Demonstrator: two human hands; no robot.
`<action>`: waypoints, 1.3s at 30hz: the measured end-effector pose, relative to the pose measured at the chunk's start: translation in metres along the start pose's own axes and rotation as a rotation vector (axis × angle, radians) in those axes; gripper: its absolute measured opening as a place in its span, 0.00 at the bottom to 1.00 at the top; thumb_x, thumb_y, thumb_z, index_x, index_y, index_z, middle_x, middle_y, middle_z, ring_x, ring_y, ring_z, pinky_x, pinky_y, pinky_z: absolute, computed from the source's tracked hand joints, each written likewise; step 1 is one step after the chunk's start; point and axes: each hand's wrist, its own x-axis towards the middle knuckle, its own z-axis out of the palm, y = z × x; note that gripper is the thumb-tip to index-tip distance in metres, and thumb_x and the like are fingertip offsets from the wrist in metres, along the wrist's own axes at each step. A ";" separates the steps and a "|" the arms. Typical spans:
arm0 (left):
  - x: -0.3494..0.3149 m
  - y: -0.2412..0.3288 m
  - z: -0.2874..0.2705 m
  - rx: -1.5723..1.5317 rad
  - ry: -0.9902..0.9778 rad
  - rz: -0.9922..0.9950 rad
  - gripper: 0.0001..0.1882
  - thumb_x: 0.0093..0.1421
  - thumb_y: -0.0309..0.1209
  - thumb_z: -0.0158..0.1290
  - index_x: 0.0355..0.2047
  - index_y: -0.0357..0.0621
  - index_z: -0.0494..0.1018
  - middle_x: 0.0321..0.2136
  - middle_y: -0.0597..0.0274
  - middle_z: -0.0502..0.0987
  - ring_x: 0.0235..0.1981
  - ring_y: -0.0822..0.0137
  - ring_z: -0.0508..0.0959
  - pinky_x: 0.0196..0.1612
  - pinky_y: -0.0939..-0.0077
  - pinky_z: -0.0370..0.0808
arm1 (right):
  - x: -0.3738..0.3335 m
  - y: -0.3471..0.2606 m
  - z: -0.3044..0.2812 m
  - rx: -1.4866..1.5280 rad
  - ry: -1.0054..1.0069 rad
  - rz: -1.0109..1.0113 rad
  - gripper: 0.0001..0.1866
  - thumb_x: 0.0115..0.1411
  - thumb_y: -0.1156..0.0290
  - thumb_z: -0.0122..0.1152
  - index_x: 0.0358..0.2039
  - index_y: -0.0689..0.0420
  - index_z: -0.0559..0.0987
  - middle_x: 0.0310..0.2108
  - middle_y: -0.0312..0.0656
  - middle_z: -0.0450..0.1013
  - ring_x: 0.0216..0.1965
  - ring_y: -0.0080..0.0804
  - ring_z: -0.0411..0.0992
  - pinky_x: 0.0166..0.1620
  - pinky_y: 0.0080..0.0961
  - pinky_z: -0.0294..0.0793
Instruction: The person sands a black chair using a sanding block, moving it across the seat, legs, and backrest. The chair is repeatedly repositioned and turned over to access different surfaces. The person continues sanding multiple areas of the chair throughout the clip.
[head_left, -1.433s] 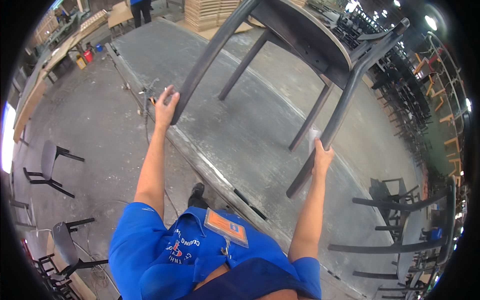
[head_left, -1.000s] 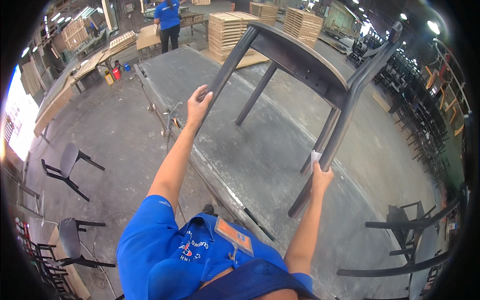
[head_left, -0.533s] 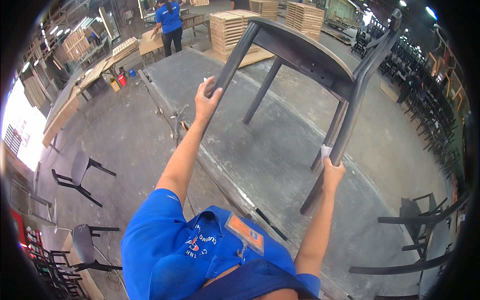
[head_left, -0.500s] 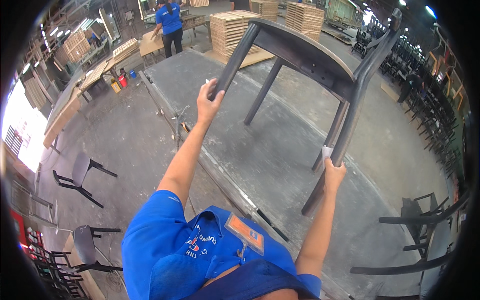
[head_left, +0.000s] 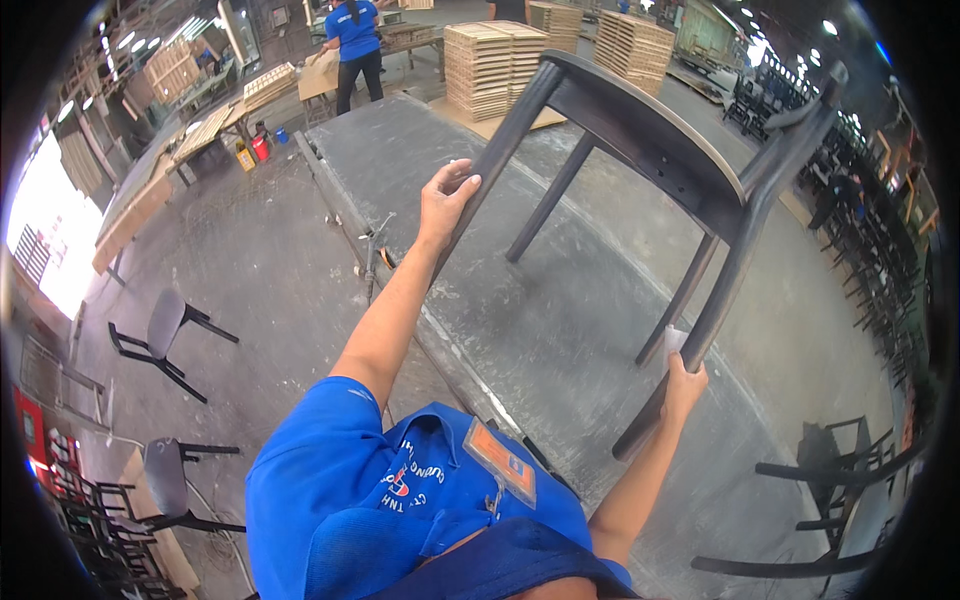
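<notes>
A dark wooden chair [head_left: 655, 135] with a curved panel stands in front of me, its lower ends at the grey tabletop [head_left: 480, 305]. Beside its left bar, my left hand [head_left: 447, 205] is loosely curled, thumb and fingers apart. The thumb appears to touch the bar's edge; the fingers are not wrapped round it. My right hand [head_left: 684, 385] is closed round the lower part of the right curved bar. A small white sheet or cloth [head_left: 675, 338] sticks up between that hand and the wood; its kind is unclear.
Two dark chairs [head_left: 165, 325] [head_left: 168, 475] stand on the floor at left. More dark chair parts [head_left: 830, 475] are at lower right. Stacked wooden slats [head_left: 492, 65] and a co-worker in blue [head_left: 353, 40] are at the back. Rows of dark chairs [head_left: 875, 260] line the right side.
My left hand has loosened and shifted off the bar toward its left edge. The right hand keeps its hold on the chair. The whole view has shifted slightly.
</notes>
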 end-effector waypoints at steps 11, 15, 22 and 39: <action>0.017 -0.005 -0.004 -0.136 -0.155 -0.135 0.21 0.54 0.29 0.61 0.48 0.38 0.72 0.43 0.58 0.74 0.42 0.70 0.74 0.45 0.77 0.72 | 0.019 0.000 -0.004 -0.020 -0.002 -0.015 0.16 0.51 0.70 0.61 0.38 0.68 0.75 0.30 0.39 0.72 0.30 0.27 0.68 0.36 0.26 0.68; 0.020 -0.005 -0.001 -0.034 -0.082 -0.156 0.17 0.58 0.30 0.56 0.47 0.39 0.72 0.43 0.57 0.74 0.41 0.70 0.75 0.45 0.77 0.72 | 0.019 -0.003 -0.003 -0.027 0.018 -0.019 0.17 0.50 0.70 0.62 0.39 0.68 0.75 0.30 0.40 0.72 0.30 0.28 0.69 0.36 0.26 0.68; -0.004 -0.007 -0.023 -0.240 0.158 0.034 0.07 0.64 0.25 0.45 0.40 0.38 0.70 0.34 0.60 0.74 0.34 0.69 0.78 0.38 0.77 0.76 | 0.014 0.003 -0.003 -0.076 0.043 -0.027 0.18 0.50 0.70 0.62 0.40 0.68 0.74 0.32 0.43 0.73 0.32 0.30 0.70 0.37 0.27 0.70; -0.025 0.035 -0.032 0.286 0.141 0.194 0.13 0.61 0.21 0.50 0.47 0.39 0.68 0.37 0.53 0.79 0.34 0.67 0.81 0.39 0.74 0.77 | -0.017 0.004 0.002 -0.061 0.054 -0.032 0.18 0.51 0.71 0.61 0.40 0.68 0.74 0.32 0.43 0.72 0.32 0.30 0.69 0.37 0.27 0.69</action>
